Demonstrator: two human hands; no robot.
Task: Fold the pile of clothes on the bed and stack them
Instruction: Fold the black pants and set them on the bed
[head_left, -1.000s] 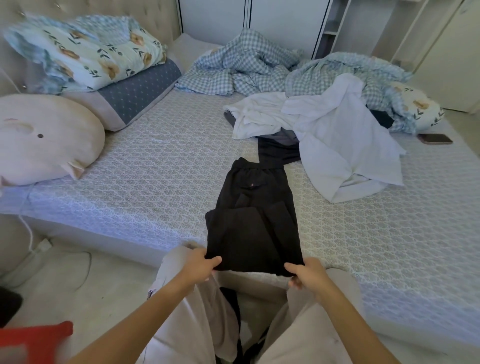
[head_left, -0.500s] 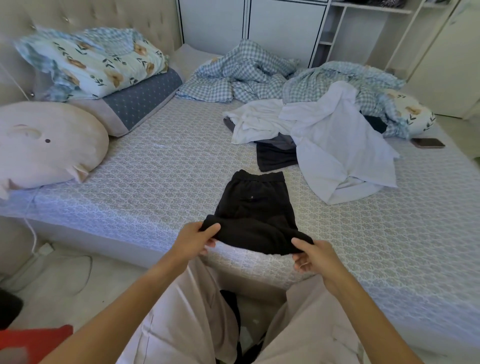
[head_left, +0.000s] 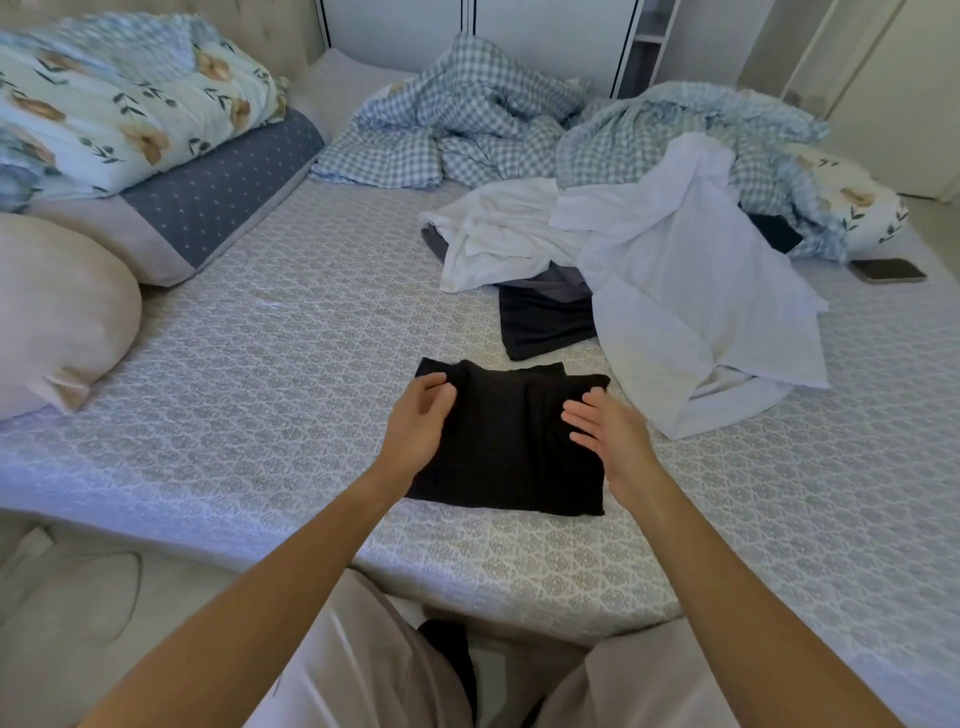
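A black garment (head_left: 511, 447) lies folded into a rough square on the patterned bed (head_left: 260, 395), near its front edge. My left hand (head_left: 423, 421) hovers over the square's left side with fingers loosely curled and holds nothing. My right hand (head_left: 602, 431) is over its right side, palm turned inward, fingers spread. Behind it lies the unfolded pile: a white shirt (head_left: 691, 312), another white garment (head_left: 498, 234), and a dark garment (head_left: 545, 322) partly under them.
Crumpled checked bedding (head_left: 483, 119) fills the back of the bed. Pillows (head_left: 130, 119) and a round beige cushion (head_left: 52, 312) sit at the left. A phone (head_left: 889, 270) lies at the far right beside a floral pillow (head_left: 852, 208).
Both hands lifted the black garment's near end, carried it away from me onto the far half, and let go. The garment now lies as a shorter square.
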